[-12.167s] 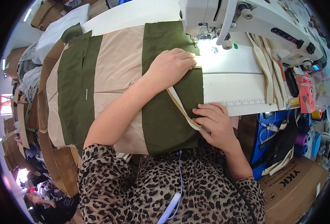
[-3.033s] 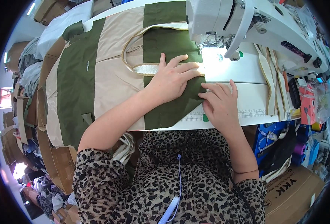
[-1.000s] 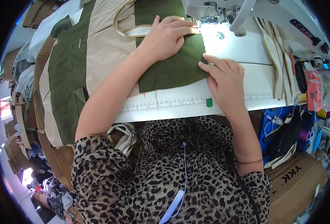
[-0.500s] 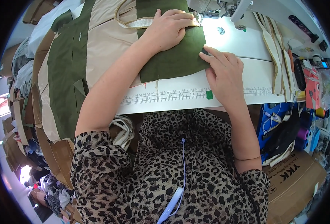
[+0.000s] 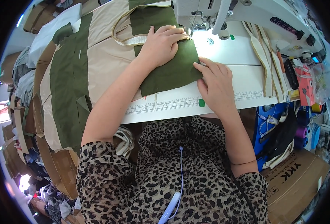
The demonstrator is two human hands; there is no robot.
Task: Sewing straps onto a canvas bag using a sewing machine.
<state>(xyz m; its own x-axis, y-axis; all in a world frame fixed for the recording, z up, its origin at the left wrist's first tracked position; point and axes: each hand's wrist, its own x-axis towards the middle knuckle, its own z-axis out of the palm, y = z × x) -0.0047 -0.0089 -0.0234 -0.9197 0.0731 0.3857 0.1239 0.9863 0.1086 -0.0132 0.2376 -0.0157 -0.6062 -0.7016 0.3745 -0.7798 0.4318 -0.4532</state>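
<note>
A dark green and beige striped fabric panel (image 5: 107, 56) spreads over the white sewing table. My left hand (image 5: 161, 46) lies on its green part, fingers stretched toward the presser foot (image 5: 190, 34) and thumb apart. A cream strap with tan edges (image 5: 138, 40) loops out from under that hand; its end at the foot is hidden by my fingers. At the green piece's right edge, my right hand (image 5: 218, 84) is closed, thumb and fingertips pinching the fabric edge. The sewing machine (image 5: 206, 13) stands just beyond, its lamp lighting the needle area.
A printed ruler (image 5: 172, 104) runs along the table's front edge, with green tape (image 5: 202, 102) on it. More cream straps (image 5: 265, 56) hang at the right, beside a red package (image 5: 306, 86). Cardboard boxes (image 5: 295, 183) stand at lower right and along the left.
The view has shifted, so the machine, fabric and both hands sit lower and farther left in the picture. Relative to the fabric, my hands have hardly moved.
</note>
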